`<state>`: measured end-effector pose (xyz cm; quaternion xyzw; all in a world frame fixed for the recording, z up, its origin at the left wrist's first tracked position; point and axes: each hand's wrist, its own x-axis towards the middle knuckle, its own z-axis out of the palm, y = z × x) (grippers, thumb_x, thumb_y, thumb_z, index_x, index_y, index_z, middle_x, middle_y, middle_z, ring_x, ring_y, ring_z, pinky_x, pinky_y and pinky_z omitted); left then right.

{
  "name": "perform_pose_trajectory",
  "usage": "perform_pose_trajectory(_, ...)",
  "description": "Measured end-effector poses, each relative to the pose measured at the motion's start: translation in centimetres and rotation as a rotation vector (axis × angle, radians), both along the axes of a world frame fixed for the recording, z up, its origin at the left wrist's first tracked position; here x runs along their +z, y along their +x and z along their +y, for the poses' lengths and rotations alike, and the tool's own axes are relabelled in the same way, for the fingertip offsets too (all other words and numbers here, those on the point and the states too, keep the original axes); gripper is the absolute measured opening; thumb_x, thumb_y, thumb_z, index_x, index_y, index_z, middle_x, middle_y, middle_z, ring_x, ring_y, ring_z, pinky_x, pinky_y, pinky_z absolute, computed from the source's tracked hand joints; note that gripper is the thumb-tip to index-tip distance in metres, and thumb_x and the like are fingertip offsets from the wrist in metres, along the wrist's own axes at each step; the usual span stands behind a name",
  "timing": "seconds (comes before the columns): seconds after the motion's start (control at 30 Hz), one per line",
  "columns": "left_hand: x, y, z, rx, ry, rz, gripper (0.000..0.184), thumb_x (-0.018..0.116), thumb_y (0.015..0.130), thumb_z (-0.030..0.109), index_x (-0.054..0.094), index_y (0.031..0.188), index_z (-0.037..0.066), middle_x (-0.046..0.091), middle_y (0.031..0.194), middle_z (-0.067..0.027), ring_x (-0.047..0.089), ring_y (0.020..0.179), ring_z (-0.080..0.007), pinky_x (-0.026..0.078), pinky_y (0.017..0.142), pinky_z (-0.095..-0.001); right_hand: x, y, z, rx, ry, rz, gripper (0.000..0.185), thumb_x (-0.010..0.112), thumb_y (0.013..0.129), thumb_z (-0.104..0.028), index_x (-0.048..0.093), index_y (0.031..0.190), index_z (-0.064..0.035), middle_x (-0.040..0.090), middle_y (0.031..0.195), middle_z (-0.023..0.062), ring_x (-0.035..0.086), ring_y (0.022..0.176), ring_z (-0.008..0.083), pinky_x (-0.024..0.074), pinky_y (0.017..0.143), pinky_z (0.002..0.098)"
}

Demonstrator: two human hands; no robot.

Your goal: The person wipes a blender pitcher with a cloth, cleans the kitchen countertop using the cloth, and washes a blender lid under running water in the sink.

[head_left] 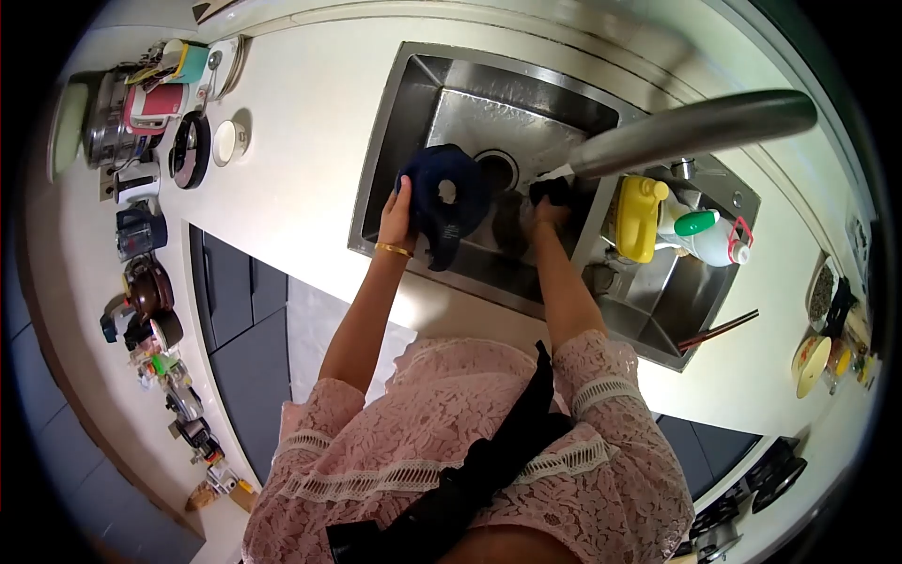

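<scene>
My left hand [398, 222], with a gold bracelet at the wrist, is closed on the left rim of a dark blue round vessel [445, 193]. The vessel has a pale spot at its middle and a handle-like part pointing down with small light markings; its exact kind is not clear. It is held over the left basin of the steel sink [376, 179]. My right hand [547, 215] is in the same basin under the faucet [695, 132], its fingers closed on a crumpled black cloth [550, 192]. The drain [496, 169] lies between the hands.
In the smaller right basin stand a yellow bottle [641, 219] and a clear jug with a red handle [719, 242]. Chopsticks [719, 329] lie across its edge. A white cup [228, 143] and a dark round pan-like item [190, 150] sit on the left counter, beside several appliances.
</scene>
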<state>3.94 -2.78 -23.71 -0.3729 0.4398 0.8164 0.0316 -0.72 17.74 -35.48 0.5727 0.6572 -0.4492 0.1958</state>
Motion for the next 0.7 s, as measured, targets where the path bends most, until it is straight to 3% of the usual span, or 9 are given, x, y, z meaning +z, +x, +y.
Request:
perform_pose_trajectory(0.07,-0.1,0.2,-0.4,0.03,0.006,0.003,0.045,0.052,0.082,0.033,0.045,0.112,0.0,0.054,0.101,-0.0085,0.053,0.091,-0.0165,0.043,0.079,-0.0266,-2.4,1.8,-0.3,0.052,-0.123,-0.022,0.051,0.059,0.071,-0.028,0.048,0.104,0.0076,0.055,0.098,0.0237,0.056,0.085,0.0316,0.0449,0.07,0.0384)
perform_pose_trajectory(0.1,-0.1,0.2,-0.5,0.037,0.008,0.001,0.045,0.052,0.082,0.033,0.045,0.112,0.0,0.054,0.101,-0.0085,0.053,0.091,-0.0165,0.043,0.079,-0.0266,-6.6,3.8,-1.3,0.372,-0.001,0.07,0.048,0.057,0.073,-0.023,0.043,0.109,0.0047,0.054,0.097,0.0217,0.056,0.08,0.0321,0.0462,0.068,0.0415)
perform_pose_trajectory(0.13,-0.1,0.3,-0.7,0.041,0.021,-0.015,0.045,0.052,0.082,0.033,0.045,0.112,0.0,0.054,0.102,-0.0085,0.052,0.092,-0.0163,0.042,0.079,-0.0262,-5.5,4.0,-2.3,0.694,0.121,0.166,0.047,0.055,0.076,-0.018,0.038,0.115,0.0018,0.054,0.097,0.0196,0.056,0.074,0.0327,0.0475,0.065,0.0446)
perform_pose_trajectory(0.17,-0.1,0.3,-0.8,0.049,0.031,-0.027,0.046,0.052,0.082,0.033,0.045,0.112,0.0,0.054,0.102,-0.0086,0.052,0.092,-0.0162,0.042,0.079,-0.0258,-4.1,5.1,-2.7,1.038,0.435,0.249,0.048,0.056,0.073,-0.024,0.044,0.11,0.0036,0.051,0.104,0.0213,0.05,0.095,0.0307,0.0412,0.08,0.0358)
perform_pose_trajectory(0.3,-0.6,0.3,-1.0,0.038,0.014,-0.026,0.045,0.054,0.08,0.034,0.048,0.11,0.001,0.055,0.1,-0.0066,0.053,0.09,-0.0136,0.042,0.079,-0.0242,-6.4,5.1,-3.6,1.451,0.366,0.442,0.045,0.054,0.075,-0.018,0.042,0.114,0.0016,0.048,0.11,0.0206,0.047,0.1,0.0312,0.0378,0.085,0.0352)
perform_pose_trajectory(0.37,-0.6,0.2,-1.1,0.036,-0.022,-0.054,0.042,0.056,0.08,0.033,0.05,0.106,0.001,0.057,0.095,-0.0049,0.054,0.086,-0.0123,0.042,0.076,-0.023,-3.0,3.3,-3.1,1.264,-0.108,0.024,0.038,0.053,0.075,-0.015,0.046,0.109,0.0021,0.051,0.105,0.0208,0.049,0.096,0.0337,0.0402,0.082,0.037)
perform_pose_trajectory(0.5,-0.6,-0.6,-1.0,0.004,-0.076,-0.075,0.041,0.058,0.078,0.032,0.051,0.104,0.001,0.058,0.091,-0.0043,0.055,0.081,-0.0123,0.044,0.071,-0.0223,0.9,2.9,-0.9,1.348,-0.079,0.041,0.03,0.05,0.076,-0.012,0.051,0.102,0.0025,0.053,0.099,0.0212,0.051,0.091,0.0349,0.0425,0.078,0.0386)
perform_pose_trajectory(0.57,0.2,-1.0,-0.3,-0.008,-0.149,-0.123,0.046,0.06,0.076,0.035,0.05,0.105,0.001,0.057,0.093,-0.0058,0.055,0.084,-0.0144,0.044,0.072,-0.0245,1.4,4.1,0.2,1.062,-0.116,0.47,0.026,0.051,0.076,-0.014,0.055,0.096,0.0026,0.056,0.092,0.0199,0.055,0.083,0.0293,0.0447,0.07,0.0344)
perform_pose_trajectory(0.7,-0.9,-1.6,-0.1,-0.093,-0.194,-0.075,0.047,0.061,0.075,0.035,0.051,0.106,0.001,0.057,0.095,-0.0065,0.055,0.085,-0.0157,0.044,0.074,-0.0263,8.7,3.1,1.8,0.825,-0.335,0.634,0.025,0.053,0.076,-0.013,0.054,0.096,0.0011,0.057,0.087,0.0145,0.055,0.077,0.0203,0.0438,0.068,0.0288)
